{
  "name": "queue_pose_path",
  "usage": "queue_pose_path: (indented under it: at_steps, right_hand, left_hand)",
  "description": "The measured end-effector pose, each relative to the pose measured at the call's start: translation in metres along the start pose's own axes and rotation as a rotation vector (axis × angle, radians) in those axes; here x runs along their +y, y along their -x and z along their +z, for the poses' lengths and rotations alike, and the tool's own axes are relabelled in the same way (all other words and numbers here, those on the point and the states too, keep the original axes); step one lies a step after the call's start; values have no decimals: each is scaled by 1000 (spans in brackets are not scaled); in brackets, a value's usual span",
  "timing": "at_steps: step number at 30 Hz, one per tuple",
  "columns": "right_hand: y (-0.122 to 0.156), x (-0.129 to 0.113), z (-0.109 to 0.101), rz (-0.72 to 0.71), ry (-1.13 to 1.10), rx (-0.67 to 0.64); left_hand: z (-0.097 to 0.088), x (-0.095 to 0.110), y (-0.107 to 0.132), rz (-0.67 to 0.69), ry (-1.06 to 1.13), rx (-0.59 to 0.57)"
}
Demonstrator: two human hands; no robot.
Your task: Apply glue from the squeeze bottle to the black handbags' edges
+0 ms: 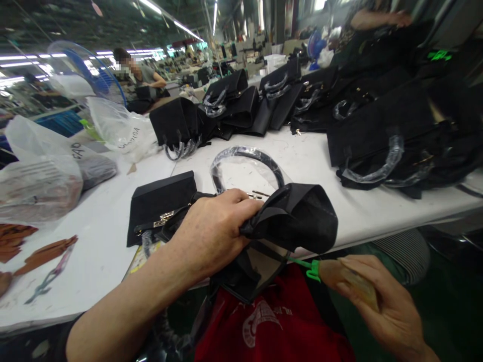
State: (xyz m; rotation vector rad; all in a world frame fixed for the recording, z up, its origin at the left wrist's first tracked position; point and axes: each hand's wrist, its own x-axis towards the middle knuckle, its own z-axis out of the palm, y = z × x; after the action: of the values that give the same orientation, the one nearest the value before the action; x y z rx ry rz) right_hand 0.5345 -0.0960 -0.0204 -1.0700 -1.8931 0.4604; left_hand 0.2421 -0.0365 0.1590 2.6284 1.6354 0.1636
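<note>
My left hand [222, 221] is closed around the folded edge of a black handbag [307, 216], which is tilted at the front edge of the table. The bag's plastic-wrapped handle [247, 151] arches up behind my knuckles. Gold-coloured clasp parts [164, 218] show on the black flap to the left of my wrist. Low on the right, my right hand [381, 301] grips a tool with an amber handle [349, 281]. Something bright green is wrapped at its front end, and a thin green shaft points at the bag's open lower part. The tip of the shaft is hidden by the bag.
Several black handbags [226, 105] with wrapped handles line the back and right of the white table [90, 271]. At left are plastic bags [41, 176], brown leather pieces [47, 254] and thread snips [53, 276]. A blue fan [94, 75] and other people stand beyond.
</note>
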Motion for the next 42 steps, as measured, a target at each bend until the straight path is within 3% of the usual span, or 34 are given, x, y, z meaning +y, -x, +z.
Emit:
queue_pose_path:
  at_steps: [6,11,19,23,34,42]
  right_hand:
    - [-1,1,3,77,8,49]
    - [-2,0,0,99,-57,-3]
    - [2,-13,4,389,-141,130]
    - [0,-16,7,362,-183,26]
    - [-1,-15,4,313,-76,28]
    - [-1,-10,-2,377,-174,35]
  left_hand:
    - [2,2,3,3,-5,15]
    - [6,4,8,-10,15,12]
    - [5,9,21,-10,-22,1]
    - [7,11,25,-1,-24,21]
    - [11,12,28,33,-34,62]
    - [15,8,32,46,-25,109]
